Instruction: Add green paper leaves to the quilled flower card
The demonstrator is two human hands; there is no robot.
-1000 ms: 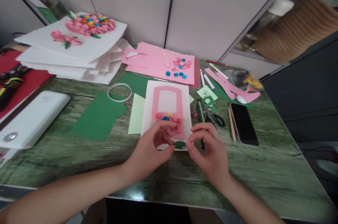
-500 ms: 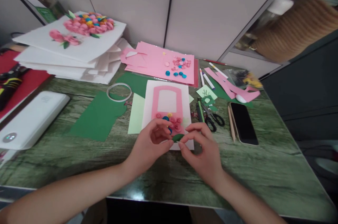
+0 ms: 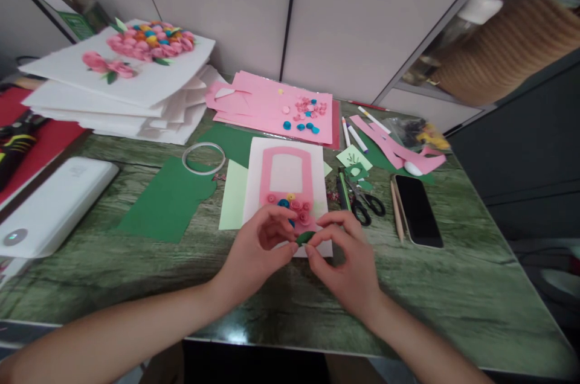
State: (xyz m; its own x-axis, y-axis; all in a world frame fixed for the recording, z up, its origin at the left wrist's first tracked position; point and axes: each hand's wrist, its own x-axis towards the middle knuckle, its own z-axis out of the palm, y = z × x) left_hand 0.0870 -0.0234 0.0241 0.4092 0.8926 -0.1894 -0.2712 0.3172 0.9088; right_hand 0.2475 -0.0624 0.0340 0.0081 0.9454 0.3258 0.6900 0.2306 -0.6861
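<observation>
Between my two hands is a small dark green paper leaf (image 3: 306,238), pinched at both ends. My left hand (image 3: 260,239) has thumb and fingertips on its left end. My right hand (image 3: 347,251) grips the right end between thumb and index finger. Both are just above the lower part of a white card (image 3: 324,166). On the card lies a pink basket-shaped cutout with an arched handle (image 3: 266,172). Rolled paper flowers (image 3: 304,216) in pink, blue and yellow sit on the basket's body, partly hidden by my left fingers.
Scissors (image 3: 374,205), a green cutter (image 3: 344,188), a wooden stick (image 3: 397,215) and a phone (image 3: 419,212) lie to the right. Green paper (image 3: 158,203), a tape ring (image 3: 203,171) and a white power bank (image 3: 63,197) are left. Pink sheets (image 3: 267,106) with loose rolled flowers lie behind.
Both hands stay over the card with the leaf pinched between them. The leaf is tilted slightly more, its right end raised a little.
</observation>
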